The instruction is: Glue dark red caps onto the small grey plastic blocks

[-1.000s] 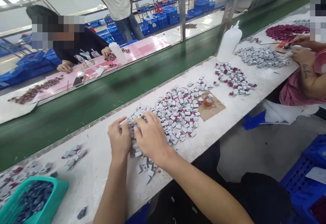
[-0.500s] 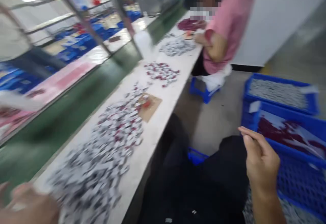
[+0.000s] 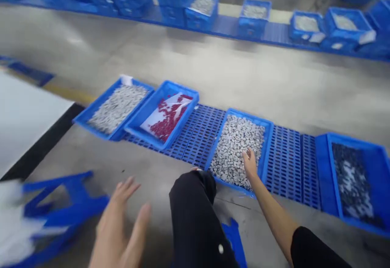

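My right hand (image 3: 250, 163) reaches down into a blue bin (image 3: 268, 146) of small pale grey pieces (image 3: 234, 148), right at the surface of the pile. Its thumb and fingers look slightly apart, and I see nothing held between them. Blurred by motion, my left hand (image 3: 118, 223) hovers above the floor on the near left side. Its fingers are spread and nothing is in it. My dark trouser leg (image 3: 195, 219) lies between the two hands.
A bin of red pieces (image 3: 166, 124) and a bin of light grey pieces (image 3: 117, 107) stand to the left. On the right is a bin of dark pieces (image 3: 352, 182). Blue slatted pallets (image 3: 201, 134) lie underneath. A blue stool (image 3: 70, 207) stands near left; more bins (image 3: 254, 16) line the back.
My view has swung right from the worktable to the bins on the floor. The right hand has moved into the bin of pale grey pieces. The left hand has left the pile on the table.
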A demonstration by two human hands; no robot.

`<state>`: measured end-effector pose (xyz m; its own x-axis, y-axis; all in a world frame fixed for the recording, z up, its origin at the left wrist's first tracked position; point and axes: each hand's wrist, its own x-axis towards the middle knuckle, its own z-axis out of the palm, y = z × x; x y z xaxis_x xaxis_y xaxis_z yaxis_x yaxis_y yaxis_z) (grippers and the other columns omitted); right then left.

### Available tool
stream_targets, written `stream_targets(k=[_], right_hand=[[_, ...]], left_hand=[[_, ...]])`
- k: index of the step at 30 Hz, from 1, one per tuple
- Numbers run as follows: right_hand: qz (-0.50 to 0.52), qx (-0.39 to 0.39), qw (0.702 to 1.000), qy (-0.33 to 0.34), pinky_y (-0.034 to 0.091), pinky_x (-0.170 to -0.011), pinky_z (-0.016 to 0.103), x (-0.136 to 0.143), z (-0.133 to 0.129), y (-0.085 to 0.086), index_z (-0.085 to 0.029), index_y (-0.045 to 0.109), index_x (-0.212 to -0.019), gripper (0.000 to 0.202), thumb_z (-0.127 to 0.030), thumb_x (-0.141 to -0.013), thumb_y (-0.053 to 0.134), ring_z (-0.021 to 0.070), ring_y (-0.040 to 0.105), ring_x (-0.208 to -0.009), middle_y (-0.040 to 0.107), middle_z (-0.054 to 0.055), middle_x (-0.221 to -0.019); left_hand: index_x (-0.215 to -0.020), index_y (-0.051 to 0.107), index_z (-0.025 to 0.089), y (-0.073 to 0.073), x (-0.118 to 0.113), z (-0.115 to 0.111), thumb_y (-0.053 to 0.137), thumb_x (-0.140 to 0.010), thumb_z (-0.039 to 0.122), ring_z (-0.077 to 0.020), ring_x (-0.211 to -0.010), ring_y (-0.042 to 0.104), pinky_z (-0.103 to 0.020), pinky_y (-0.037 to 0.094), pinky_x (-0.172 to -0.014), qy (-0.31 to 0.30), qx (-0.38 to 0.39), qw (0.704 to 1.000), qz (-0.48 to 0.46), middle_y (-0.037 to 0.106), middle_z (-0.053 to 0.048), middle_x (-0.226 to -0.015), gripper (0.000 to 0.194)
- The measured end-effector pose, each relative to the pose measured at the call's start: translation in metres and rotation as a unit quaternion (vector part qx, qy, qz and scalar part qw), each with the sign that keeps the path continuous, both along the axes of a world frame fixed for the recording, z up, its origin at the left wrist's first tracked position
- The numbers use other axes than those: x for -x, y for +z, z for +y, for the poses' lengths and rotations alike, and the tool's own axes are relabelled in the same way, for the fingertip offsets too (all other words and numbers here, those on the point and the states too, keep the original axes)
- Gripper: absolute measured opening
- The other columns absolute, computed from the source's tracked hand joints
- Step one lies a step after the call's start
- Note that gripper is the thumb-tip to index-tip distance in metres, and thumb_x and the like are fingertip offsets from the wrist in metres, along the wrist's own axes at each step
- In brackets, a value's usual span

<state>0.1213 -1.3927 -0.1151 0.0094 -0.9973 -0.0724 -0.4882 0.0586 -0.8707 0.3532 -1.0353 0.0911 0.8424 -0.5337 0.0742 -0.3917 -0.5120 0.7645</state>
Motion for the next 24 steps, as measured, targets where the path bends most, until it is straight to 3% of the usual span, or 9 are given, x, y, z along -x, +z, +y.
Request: stream_targets(k=[2, 4, 8, 10, 13, 16, 18, 21, 24], right_hand=[[0.009, -0.010, 0.999, -0.036, 0.068, -0.108, 0.055, 0.020, -0.060, -0.040, -0.021, 0.071, -0.150, 0.045, -0.042, -0.112, 0.080, 0.0315, 0.077, -0.129, 0.073, 0.013, -0.153], [0.020, -0.010, 0.998, -0.058, 0.068, -0.109, 0.055, 0.031, -0.121, -0.081, -0.021, 0.072, -0.150, 0.045, -0.042, -0.112, 0.080, 0.0317, 0.077, -0.130, 0.073, 0.013, -0.154], [0.049, 0.004, 0.996, -0.069, 0.067, -0.111, 0.057, 0.030, -0.254, -0.168, -0.021, 0.072, -0.150, 0.045, -0.042, -0.112, 0.081, 0.0325, 0.076, -0.133, 0.072, 0.014, -0.155], [0.067, 0.012, 0.996, -0.065, 0.065, -0.114, 0.059, 0.023, -0.320, -0.212, -0.021, 0.072, -0.152, 0.046, -0.042, -0.111, 0.081, 0.0338, 0.074, -0.137, 0.071, 0.014, -0.158], [0.094, 0.021, 0.994, -0.056, 0.056, -0.125, 0.066, 0.008, -0.410, -0.272, -0.021, 0.071, -0.155, 0.052, -0.043, -0.110, 0.083, 0.0379, 0.067, -0.150, 0.066, 0.015, -0.166], [0.116, 0.027, 0.992, -0.039, 0.038, -0.140, 0.067, -0.012, -0.473, -0.325, -0.022, 0.070, -0.158, 0.060, -0.053, -0.108, 0.081, 0.0401, 0.051, -0.166, 0.061, 0.019, -0.173], [0.131, 0.030, 0.990, -0.032, 0.026, -0.144, 0.069, -0.026, -0.495, -0.354, -0.023, 0.071, -0.159, 0.064, -0.061, -0.108, 0.075, 0.0406, 0.043, -0.172, 0.056, 0.020, -0.177], [0.150, 0.029, 0.988, -0.034, 0.020, -0.140, 0.080, -0.046, -0.502, -0.388, -0.028, 0.072, -0.158, 0.062, -0.069, -0.112, 0.062, 0.0447, 0.039, -0.172, 0.054, 0.018, -0.175], [0.171, 0.038, 0.984, -0.014, 0.026, -0.134, 0.082, -0.059, -0.492, -0.403, -0.030, 0.074, -0.153, 0.054, -0.063, -0.115, 0.056, 0.0455, 0.045, -0.163, 0.063, 0.015, -0.163]], left_hand=[[-0.145, 0.075, 0.042, -0.058, -0.022, -0.115, 0.066, -0.102, 0.074, -0.0488, -0.169, 0.051, -0.081, 0.031, -0.142, -0.112, -0.023, 0.993, 0.018, 0.065, -0.007, -0.175, 0.055], [-0.143, 0.075, 0.033, -0.126, -0.032, -0.233, 0.061, -0.104, 0.071, -0.0481, -0.167, 0.054, -0.080, 0.038, -0.138, -0.214, -0.041, 0.975, 0.051, 0.064, -0.015, -0.175, 0.057], [-0.138, 0.075, 0.022, -0.275, -0.013, -0.453, 0.066, -0.096, 0.061, -0.0484, -0.163, 0.059, -0.074, 0.046, -0.134, -0.375, -0.064, 0.921, 0.089, 0.067, -0.025, -0.169, 0.058], [-0.136, 0.076, 0.022, -0.346, 0.006, -0.544, 0.074, -0.091, 0.055, -0.0468, -0.161, 0.061, -0.069, 0.048, -0.134, -0.421, -0.067, 0.900, 0.095, 0.068, -0.025, -0.168, 0.056], [-0.140, 0.074, 0.018, -0.439, 0.029, -0.655, 0.076, -0.091, 0.048, -0.0488, -0.169, 0.050, -0.069, 0.041, -0.138, -0.422, -0.060, 0.900, 0.086, 0.060, -0.029, -0.173, 0.057], [-0.147, 0.069, 0.013, -0.510, 0.040, -0.736, 0.069, -0.097, 0.037, -0.0502, -0.176, 0.037, -0.071, 0.028, -0.144, -0.382, -0.041, 0.921, 0.063, 0.048, -0.032, -0.181, 0.056], [-0.149, 0.066, 0.011, -0.546, 0.042, -0.769, 0.065, -0.099, 0.033, -0.0514, -0.176, 0.035, -0.073, 0.023, -0.145, -0.350, -0.028, 0.935, 0.052, 0.045, -0.033, -0.181, 0.055], [-0.145, 0.065, 0.012, -0.587, 0.047, -0.788, 0.062, -0.102, 0.034, -0.0541, -0.174, 0.033, -0.078, 0.022, -0.142, -0.319, -0.009, 0.947, 0.039, 0.049, -0.033, -0.177, 0.048], [-0.132, 0.068, 0.016, -0.609, 0.060, -0.781, 0.058, -0.105, 0.033, -0.0526, -0.166, 0.042, -0.076, 0.028, -0.140, -0.317, 0.012, 0.948, 0.043, 0.061, -0.030, -0.160, 0.033]])
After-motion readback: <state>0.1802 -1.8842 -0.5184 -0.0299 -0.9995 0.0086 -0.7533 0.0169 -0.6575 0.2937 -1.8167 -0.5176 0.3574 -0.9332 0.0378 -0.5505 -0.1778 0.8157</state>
